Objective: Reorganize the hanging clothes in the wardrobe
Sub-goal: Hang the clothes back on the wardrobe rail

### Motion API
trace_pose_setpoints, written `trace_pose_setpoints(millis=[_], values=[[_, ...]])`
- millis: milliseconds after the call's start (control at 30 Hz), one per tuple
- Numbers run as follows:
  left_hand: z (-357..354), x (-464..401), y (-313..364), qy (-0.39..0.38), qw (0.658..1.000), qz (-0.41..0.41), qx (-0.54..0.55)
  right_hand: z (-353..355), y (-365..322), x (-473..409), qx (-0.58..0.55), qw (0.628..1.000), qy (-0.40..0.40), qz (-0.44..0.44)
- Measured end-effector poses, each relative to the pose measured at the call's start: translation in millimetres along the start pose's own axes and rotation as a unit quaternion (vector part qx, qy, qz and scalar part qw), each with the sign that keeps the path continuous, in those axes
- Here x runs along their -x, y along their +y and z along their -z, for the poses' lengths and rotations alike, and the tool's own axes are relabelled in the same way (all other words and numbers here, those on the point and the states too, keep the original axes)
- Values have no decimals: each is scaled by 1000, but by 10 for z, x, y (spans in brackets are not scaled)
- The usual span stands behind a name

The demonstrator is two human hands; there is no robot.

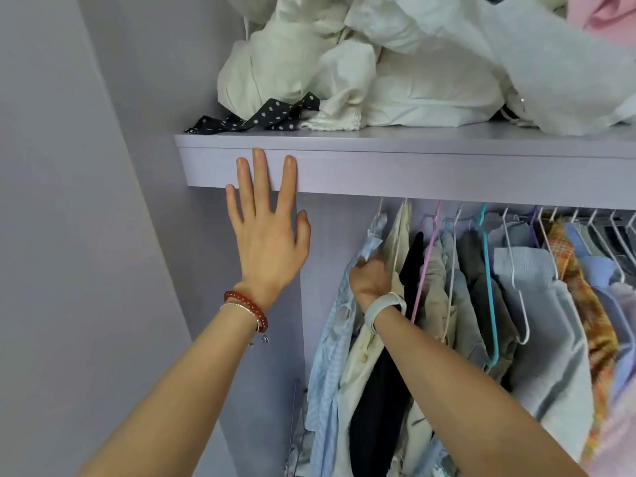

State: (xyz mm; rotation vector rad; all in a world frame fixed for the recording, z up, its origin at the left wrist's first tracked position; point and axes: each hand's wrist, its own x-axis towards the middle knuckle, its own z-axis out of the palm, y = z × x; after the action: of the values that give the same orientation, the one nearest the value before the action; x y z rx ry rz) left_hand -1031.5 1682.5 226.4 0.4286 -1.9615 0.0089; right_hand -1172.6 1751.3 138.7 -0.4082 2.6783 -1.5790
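Observation:
Several garments hang on thin hangers under a lilac shelf [413, 170]. Leftmost is a light blue striped shirt [330, 359]; beside it hang a cream garment [395, 242], a black one [375, 407], and a grey-blue shirt [543, 304] further right. My right hand [370, 280] is closed around the shoulder of the light blue shirt near its hanger. My left hand [268, 228] is raised with fingers spread, flat against the shelf's front edge and the wardrobe's side panel, holding nothing.
A heap of white and cream bedding and clothes [395, 70] fills the shelf top, with a black polka-dot strap [261, 118] at its left end. An orange plaid shirt [585, 304] hangs at far right. A plain wall [69, 201] stands to the left.

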Motion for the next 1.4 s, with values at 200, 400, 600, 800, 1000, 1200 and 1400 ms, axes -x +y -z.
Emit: trace_pose_setpoints(millis=[200,400,600,800,1000,1200,1400], values=[[68,42,-5,-22,1000,-7,10,162,124,78,-7,998,-44,36],[108,426,129,-77,995,25,63,477,231,603,-4,986,-46,163],[23,1174,418,-180,978,4,103,981,818,1388,146,948,43,281],[5,2077,1081,-294,942,-52,152,1694,1814,2146,278,946,72,151],[123,2725,2288,-386,864,-240,216,2732,2745,3054,348,929,124,-16],[582,3630,3788,-468,716,-402,325,3832,3524,4311,379,897,164,-157],[1307,4761,5094,-500,541,-554,387,4794,4110,5822,353,858,231,-293]])
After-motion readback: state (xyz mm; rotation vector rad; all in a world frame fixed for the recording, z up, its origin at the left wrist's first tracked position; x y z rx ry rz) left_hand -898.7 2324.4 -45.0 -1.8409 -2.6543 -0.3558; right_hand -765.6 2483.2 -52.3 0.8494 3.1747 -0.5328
